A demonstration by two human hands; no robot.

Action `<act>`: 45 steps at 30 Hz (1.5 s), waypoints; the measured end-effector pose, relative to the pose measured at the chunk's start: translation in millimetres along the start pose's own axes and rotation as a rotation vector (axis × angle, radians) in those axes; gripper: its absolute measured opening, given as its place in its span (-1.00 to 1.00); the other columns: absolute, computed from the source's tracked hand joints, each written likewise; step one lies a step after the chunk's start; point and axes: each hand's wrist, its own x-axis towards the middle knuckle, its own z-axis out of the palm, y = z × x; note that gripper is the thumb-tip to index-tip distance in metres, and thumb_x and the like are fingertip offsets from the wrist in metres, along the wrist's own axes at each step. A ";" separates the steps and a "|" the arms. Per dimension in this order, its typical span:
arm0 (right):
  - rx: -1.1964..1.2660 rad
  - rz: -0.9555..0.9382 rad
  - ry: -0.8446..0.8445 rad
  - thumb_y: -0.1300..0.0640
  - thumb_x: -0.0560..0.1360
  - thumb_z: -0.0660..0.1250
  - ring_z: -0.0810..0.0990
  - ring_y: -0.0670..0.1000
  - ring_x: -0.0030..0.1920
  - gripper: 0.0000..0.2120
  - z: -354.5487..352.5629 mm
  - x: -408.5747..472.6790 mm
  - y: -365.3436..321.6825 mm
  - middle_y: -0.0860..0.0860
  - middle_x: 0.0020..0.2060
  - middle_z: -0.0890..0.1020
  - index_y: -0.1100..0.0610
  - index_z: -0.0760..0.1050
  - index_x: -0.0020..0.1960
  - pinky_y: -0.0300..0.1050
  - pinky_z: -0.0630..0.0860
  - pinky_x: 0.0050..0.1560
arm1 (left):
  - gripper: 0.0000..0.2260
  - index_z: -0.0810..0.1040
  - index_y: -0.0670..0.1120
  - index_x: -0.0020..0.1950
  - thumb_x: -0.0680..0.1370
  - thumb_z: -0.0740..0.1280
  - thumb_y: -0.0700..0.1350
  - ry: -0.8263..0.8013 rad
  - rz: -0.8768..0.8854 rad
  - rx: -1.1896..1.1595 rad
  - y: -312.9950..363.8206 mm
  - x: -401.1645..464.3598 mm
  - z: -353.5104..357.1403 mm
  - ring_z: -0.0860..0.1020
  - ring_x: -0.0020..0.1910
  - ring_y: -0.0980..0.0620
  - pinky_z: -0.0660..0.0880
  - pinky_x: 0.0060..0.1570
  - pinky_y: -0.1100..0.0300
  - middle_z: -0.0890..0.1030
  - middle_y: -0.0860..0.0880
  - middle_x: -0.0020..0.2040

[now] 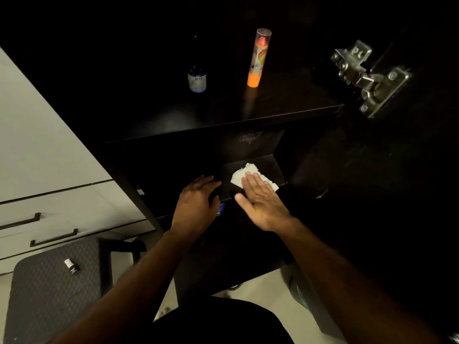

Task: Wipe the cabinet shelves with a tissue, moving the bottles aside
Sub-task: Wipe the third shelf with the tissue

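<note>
The white tissue [250,178] lay near the lower shelf's [270,167] front edge, pressed under the flat, straight-fingered right hand [260,202]; the left hand [196,207] curled around something dark beside it.

2 bottles [197,75] stood above.

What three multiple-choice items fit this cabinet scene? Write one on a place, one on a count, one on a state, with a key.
1. Where does the tissue lie?
A. on the lower shelf
B. on the upper shelf
C. on the floor mat

2. How many bottles stand on the upper shelf?
A. one
B. two
C. four

3. How is the right hand?
A. clenched in a fist
B. flat on the tissue
C. gripping a bottle

Key: 1 A, it lies below the upper shelf board; 2 B, the dark bottle and the orange tube bottle; 3 B, straight fingers press the tissue.
</note>
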 end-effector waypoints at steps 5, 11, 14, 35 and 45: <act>0.011 0.239 0.016 -0.21 0.65 -0.17 -0.28 0.02 0.56 -0.35 -22.0 35.0 14.4 0.06 0.59 -0.20 0.15 -0.18 0.59 0.00 -0.29 0.54 | -0.60 0.44 -0.01 0.42 0.57 0.29 -0.11 -0.039 -0.018 -0.010 -8.2 5.6 -5.0 0.27 0.48 0.02 0.18 0.48 0.08 0.39 0.00 0.47; -0.020 0.231 0.027 -0.18 0.65 -0.13 -0.28 0.05 0.57 -0.34 -12.6 31.7 3.7 0.09 0.58 -0.20 0.18 -0.20 0.59 0.00 -0.26 0.55 | -0.55 0.32 0.01 0.50 0.60 0.25 -0.06 -0.105 -0.007 0.043 -12.4 9.3 -5.9 0.18 0.52 0.06 0.09 0.48 0.14 0.29 0.02 0.52; 0.017 0.344 0.048 -0.17 0.65 -0.11 -0.24 0.06 0.57 -0.32 -16.6 27.2 9.8 0.12 0.58 -0.18 0.21 -0.17 0.59 -0.02 -0.25 0.54 | -0.55 0.32 0.02 0.50 0.60 0.25 -0.04 -0.134 -0.004 0.044 -15.7 11.4 -3.9 0.17 0.52 0.06 0.12 0.50 0.12 0.29 0.03 0.52; -0.085 0.494 0.112 -0.26 0.61 -0.12 -0.04 0.24 0.55 -0.20 -20.3 50.2 -14.9 0.30 0.55 -0.02 0.36 -0.08 0.56 0.08 -0.09 0.55 | -0.54 0.33 0.02 0.50 0.59 0.28 -0.06 -0.110 -0.053 0.016 -21.9 6.0 -8.5 0.19 0.51 0.06 0.13 0.46 0.16 0.29 0.04 0.52; -0.030 0.074 0.067 -0.34 0.57 -0.18 -0.34 0.01 0.55 -0.23 1.9 13.7 -0.8 0.04 0.58 -0.22 0.12 -0.19 0.60 0.04 -0.32 0.54 | -0.53 0.35 -0.01 0.48 0.57 0.30 -0.08 -0.048 -0.100 0.036 -17.8 -5.3 -7.5 0.31 0.46 -0.01 0.22 0.41 0.15 0.34 -0.01 0.49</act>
